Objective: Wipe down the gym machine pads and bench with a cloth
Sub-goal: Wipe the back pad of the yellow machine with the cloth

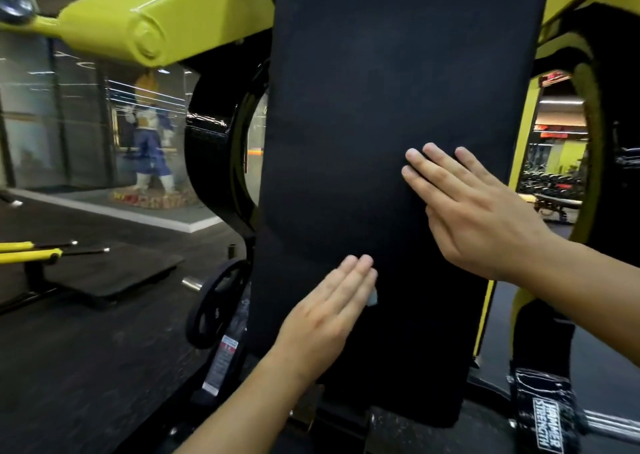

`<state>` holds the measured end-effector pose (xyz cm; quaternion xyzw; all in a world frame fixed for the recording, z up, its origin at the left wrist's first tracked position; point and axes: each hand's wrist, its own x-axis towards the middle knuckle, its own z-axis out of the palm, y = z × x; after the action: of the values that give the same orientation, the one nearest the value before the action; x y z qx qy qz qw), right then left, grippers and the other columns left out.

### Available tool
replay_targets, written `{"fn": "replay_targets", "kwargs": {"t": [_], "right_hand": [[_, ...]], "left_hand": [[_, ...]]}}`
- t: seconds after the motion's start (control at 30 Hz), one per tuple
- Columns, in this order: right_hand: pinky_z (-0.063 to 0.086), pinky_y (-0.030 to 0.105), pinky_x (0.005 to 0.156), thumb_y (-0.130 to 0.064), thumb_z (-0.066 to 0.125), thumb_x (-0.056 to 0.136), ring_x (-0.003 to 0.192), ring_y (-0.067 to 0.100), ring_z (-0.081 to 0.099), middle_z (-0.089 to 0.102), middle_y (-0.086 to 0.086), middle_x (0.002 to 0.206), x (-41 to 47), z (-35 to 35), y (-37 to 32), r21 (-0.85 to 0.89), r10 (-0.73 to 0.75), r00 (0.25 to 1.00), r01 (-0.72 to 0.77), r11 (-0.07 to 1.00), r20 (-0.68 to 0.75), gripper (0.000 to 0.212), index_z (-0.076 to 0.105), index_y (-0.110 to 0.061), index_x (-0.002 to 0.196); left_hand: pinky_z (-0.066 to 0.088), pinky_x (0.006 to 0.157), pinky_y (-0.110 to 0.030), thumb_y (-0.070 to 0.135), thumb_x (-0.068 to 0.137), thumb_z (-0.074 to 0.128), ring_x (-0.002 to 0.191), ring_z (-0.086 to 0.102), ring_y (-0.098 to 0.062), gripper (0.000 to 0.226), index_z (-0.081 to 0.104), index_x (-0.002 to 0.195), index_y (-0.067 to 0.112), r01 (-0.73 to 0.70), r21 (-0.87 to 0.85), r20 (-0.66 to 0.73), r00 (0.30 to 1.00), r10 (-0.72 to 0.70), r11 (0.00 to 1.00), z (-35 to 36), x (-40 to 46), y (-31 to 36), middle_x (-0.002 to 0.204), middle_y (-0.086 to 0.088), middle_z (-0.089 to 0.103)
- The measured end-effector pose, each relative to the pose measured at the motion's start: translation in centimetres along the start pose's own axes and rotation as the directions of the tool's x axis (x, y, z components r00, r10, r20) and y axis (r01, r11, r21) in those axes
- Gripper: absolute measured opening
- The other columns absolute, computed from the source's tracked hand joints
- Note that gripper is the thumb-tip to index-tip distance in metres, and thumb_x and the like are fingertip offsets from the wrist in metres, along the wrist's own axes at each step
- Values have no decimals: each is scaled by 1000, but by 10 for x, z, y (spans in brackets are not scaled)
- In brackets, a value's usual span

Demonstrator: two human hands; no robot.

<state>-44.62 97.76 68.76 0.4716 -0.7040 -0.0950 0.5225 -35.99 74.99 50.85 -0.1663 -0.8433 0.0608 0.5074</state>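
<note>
A tall black back pad (388, 114) stands upright in the middle of the head view, filling it from the top edge down to the machine's base. The left hand (332, 310) lies flat against the pad's lower part, nearer its left edge, fingers straight and close together; under its fingertips a small pale bit of cloth (372, 299) shows at the right side of the hand, pressed between palm and pad, most of it hidden. The right hand (474, 211) is spread flat on the pad higher up, toward the right edge, fingers straight and slightly apart, holding nothing. The two hands are apart, the right above and to the right of the left. Around the pad runs the machine's frame: a thick yellow arm (156, 20) crosses the upper left, and a black curved frame piece (214, 162) sits just beside the pad's left edge. Below that, near the pad's lower left corner, a black weight plate (216, 303) hangs on the frame with a white label (221, 360) beneath it. At the lower right a black upright carries a HAMMER STRENGTH logo (547, 426). Beyond, on the left, a figure statue (152, 135) stands behind glass, and dark floor (86, 367) stretches below.
</note>
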Motion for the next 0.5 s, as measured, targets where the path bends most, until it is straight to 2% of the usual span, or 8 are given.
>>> {"fn": "replay_targets", "kwargs": {"t": [0.1, 0.17, 0.3, 0.37, 0.43, 0.5], "right_hand": [[19, 53, 125, -22, 39, 98, 157, 26, 16, 25, 13, 166, 1, 5, -5, 6, 23, 999, -23, 1000, -42, 61, 35, -4, 156], [20, 53, 125, -21, 39, 98, 156, 27, 17, 25, 13, 166, 0, 9, -7, -18, 28, 997, -30, 999, -66, 60, 34, -4, 156], [20, 53, 125, -20, 40, 97, 156, 27, 17, 26, 12, 166, 0, 16, -10, -47, 39, 995, -43, 998, -91, 61, 34, -5, 156], [21, 53, 124, -20, 39, 97, 156, 27, 18, 27, 12, 166, 0, 16, -10, -45, 41, 994, -46, 998, -105, 61, 35, -5, 156], [22, 53, 124, -20, 39, 97, 156, 27, 19, 28, 12, 165, -1, 17, -10, -45, 43, 992, -48, 998, -118, 61, 36, -5, 156], [23, 53, 124, -20, 39, 97, 155, 27, 20, 29, 12, 165, -1, 17, -11, -47, 44, 990, -50, 998, -131, 60, 37, -5, 155]], "left_hand": [[32, 122, -45, -21, 93, 39, 155, 24, -30, 64, 37, 154, -2, 217, -43, -80, 972, -220, 975, -7, -15, -33, 165, -16, 29], [28, 124, -40, -23, 91, 46, 156, 21, -27, 69, 36, 155, 0, 393, -91, -114, 909, -401, 915, -9, -22, -50, 167, -13, 26], [17, 127, -31, -6, 104, 40, 158, 5, -12, 61, 25, 161, 10, 628, -274, -128, 727, -674, 729, -3, -12, -30, 171, 5, 11], [11, 128, -29, 0, 108, 36, 158, -2, -9, 59, 18, 162, 13, 658, -349, -142, 667, -731, 668, 5, -2, 1, 171, 11, 4], [12, 128, -30, -1, 107, 36, 158, -1, -13, 59, 16, 161, 12, 625, -371, -147, 690, -709, 686, 16, 3, 32, 171, 10, 2], [20, 127, -37, -3, 105, 38, 159, 5, -22, 59, 19, 160, 8, 563, -356, -158, 750, -642, 746, 28, 4, 59, 172, 0, 9]]}}
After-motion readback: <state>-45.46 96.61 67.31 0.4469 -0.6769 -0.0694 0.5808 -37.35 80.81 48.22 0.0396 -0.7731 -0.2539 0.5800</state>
